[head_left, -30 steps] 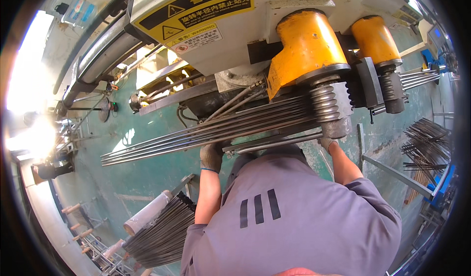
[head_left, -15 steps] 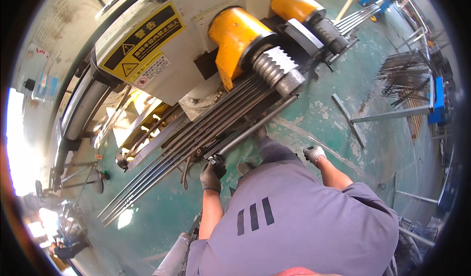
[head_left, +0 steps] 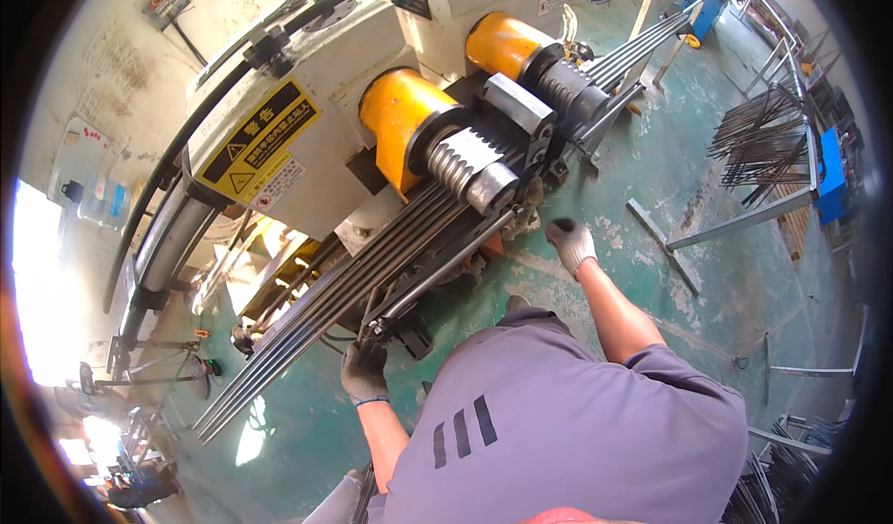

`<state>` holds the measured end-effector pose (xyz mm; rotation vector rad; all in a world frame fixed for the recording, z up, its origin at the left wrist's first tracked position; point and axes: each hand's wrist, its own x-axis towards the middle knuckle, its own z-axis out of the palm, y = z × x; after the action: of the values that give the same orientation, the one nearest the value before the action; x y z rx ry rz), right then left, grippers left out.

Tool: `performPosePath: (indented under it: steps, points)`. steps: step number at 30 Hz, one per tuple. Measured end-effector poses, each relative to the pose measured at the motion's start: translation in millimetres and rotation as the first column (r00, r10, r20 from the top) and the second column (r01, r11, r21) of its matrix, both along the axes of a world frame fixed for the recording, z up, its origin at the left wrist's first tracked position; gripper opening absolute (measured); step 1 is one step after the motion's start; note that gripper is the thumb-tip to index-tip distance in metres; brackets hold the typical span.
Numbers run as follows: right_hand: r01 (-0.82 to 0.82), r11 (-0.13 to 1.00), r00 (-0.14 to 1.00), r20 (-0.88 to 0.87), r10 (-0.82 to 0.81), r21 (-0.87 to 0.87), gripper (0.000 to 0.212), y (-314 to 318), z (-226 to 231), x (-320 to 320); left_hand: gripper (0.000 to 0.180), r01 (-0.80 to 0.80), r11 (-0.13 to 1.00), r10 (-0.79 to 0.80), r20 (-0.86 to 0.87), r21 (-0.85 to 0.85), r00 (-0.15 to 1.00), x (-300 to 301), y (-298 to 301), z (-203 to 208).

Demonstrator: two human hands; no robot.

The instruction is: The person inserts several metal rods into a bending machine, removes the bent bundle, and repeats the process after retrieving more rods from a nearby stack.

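At far left, one thick grey metal cylinder [head_left: 166, 231], set aslant beside the machine. Next, one large off-white machine body [head_left: 330, 133], bearing a rectangular yellow-and-black warning label [head_left: 260, 142]. Below it, one bundle of long, slim, dark grey steel rods [head_left: 321, 308], lying side by side on a slant from lower left to upper right. Near the middle of the bundle, on its lower side, one left hand [head_left: 364, 372] in a grey knit glove with darker fingertips; its fingers are at the lower end of the slim round steel bar [head_left: 446, 268], but whether they grip it cannot be told. This bar runs roughly parallel to the bundle, just beside it on the side nearer the person. Above, one orange cylindrical housing [head_left: 405, 114] with a ribbed steel shaft [head_left: 465, 164], at which the upper end of the bundle lies. Further right, one dark angular metal block [head_left: 521, 105], then a second orange cylindrical housing [head_left: 509, 43]. One right hand [head_left: 572, 245] in a pale knit glove, held apart from the machine over the worn green floor [head_left: 688, 338]; fingers curled narrow, contents, if any, hidden from view. Beyond, a second bundle of slim bright steel rods [head_left: 646, 49], upper right; one flat grey metal bar [head_left: 662, 243] on the floor; one loose stack of dark thin rods [head_left: 763, 138]; one blue panel [head_left: 831, 178] at far right.
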<state>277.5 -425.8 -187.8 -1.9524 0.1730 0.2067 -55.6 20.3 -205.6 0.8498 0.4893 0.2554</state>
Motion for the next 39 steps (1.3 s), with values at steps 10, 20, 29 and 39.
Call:
performPosePath:
  steps: [10,20,29,39]
  points:
    - [0.074,0.882,0.898,0.355,-0.262,0.465,0.035,72,144,46,0.041,-0.487,0.873,0.486,0.107,-0.012,0.868,79,-34,152]
    - [0.109,0.564,0.962,0.056,-0.267,0.819,0.042,81,143,97,0.051,-0.449,0.855,0.183,0.660,0.259,0.729,72,13,316]
    - [0.115,0.540,0.984,-0.021,-0.178,0.834,0.036,72,168,111,0.052,-0.710,0.150,0.414,0.608,0.688,0.677,164,-75,474]
    - [-0.190,0.880,0.854,0.515,-0.071,0.436,0.044,72,152,144,0.044,-0.554,0.108,0.128,0.541,0.825,0.831,269,-128,535]
